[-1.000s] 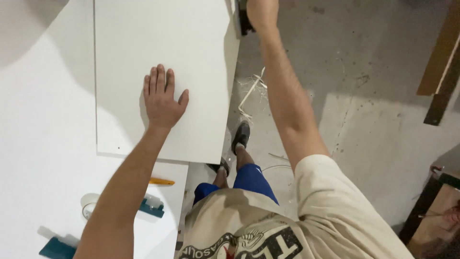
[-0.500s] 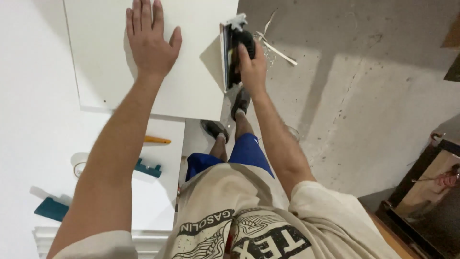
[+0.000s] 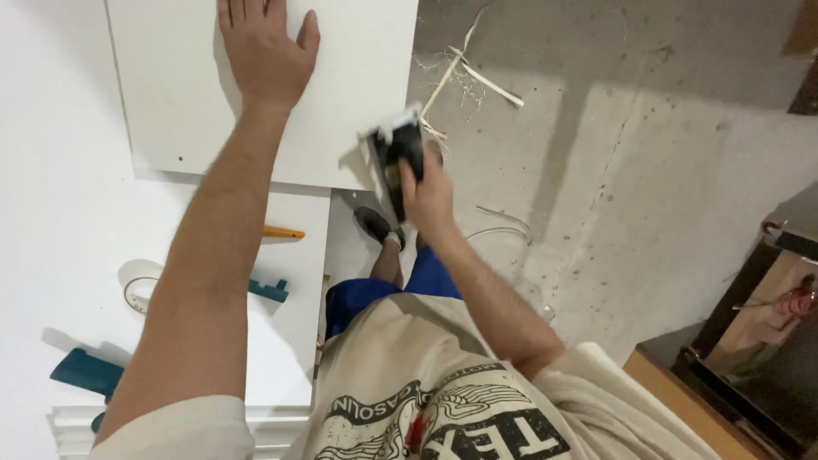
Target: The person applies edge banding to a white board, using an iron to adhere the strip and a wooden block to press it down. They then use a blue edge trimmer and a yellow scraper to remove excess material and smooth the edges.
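Observation:
My left hand [image 3: 266,53] lies flat, fingers spread, on a white board panel [image 3: 358,102] that rests on the white table [image 3: 51,221]. My right hand [image 3: 429,194] grips a small black and white hand tool [image 3: 394,153], held against the panel's right edge near its lower corner. The tool's underside is hidden by the panel edge.
On the table by my left forearm lie an orange pencil [image 3: 283,232], a roll of tape [image 3: 136,284] and teal plastic pieces [image 3: 83,371]. Thin white strips and shavings [image 3: 477,77] litter the concrete floor. A wooden frame [image 3: 750,341] stands at the lower right.
My right hand has drawn the tool along the panel's right edge from the far end toward me. My left hand has stayed flat on the panel.

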